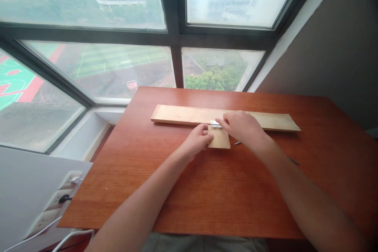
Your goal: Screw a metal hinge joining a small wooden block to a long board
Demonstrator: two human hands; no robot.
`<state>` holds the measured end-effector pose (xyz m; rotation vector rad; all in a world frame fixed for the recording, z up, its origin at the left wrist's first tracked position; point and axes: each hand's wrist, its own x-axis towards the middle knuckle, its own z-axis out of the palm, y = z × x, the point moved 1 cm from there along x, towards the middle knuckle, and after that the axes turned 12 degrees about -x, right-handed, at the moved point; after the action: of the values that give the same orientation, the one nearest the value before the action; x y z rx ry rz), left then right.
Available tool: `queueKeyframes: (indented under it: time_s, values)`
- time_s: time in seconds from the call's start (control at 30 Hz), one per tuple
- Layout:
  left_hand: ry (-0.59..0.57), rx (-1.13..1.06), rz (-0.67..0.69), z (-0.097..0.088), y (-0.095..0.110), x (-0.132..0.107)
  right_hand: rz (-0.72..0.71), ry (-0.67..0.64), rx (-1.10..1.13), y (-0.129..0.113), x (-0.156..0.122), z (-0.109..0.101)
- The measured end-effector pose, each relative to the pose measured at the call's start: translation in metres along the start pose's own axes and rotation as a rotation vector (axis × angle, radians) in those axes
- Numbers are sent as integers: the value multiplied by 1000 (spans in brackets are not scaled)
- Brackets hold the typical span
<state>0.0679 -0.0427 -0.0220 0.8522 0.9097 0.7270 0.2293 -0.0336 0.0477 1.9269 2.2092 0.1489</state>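
Head view, from my end: my left hand (197, 141) is clamped on the left edge of the small board (220, 139), thumb on top; my right hand (243, 126) has its fingertips at the right end of the hinge (216, 125), can't tell if pinching or only pressing. Hands apart from each other. Small board sits mid-table, against the near edge of the long board (183, 114), which lies along the far edge of the table (177, 189); hinge appears to straddle the seam. Main risk, I'd judge: hinge skews if my right fingertips push unevenly, as I see no screws in it. Next: small board could swing if my left grip slackens, opening the seam. Long board has neither hand visibly bracing it, so a shove could slide it. Thin dark rod (238, 143) lies by my right wrist; a sleeve-level bump could roll it.
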Motion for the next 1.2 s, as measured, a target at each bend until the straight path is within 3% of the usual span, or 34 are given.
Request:
queueKeyframes:
  time_s: [0.43,0.93,1.2]
  values:
    - [27,41,1,1,0,1,-72,-52,-1,1,5,2]
    - [58,55,3,4,0,2,-212,64,103,1,0,1]
    - [62,66,10,4,-1,2,-105,25,63,2,3,6]
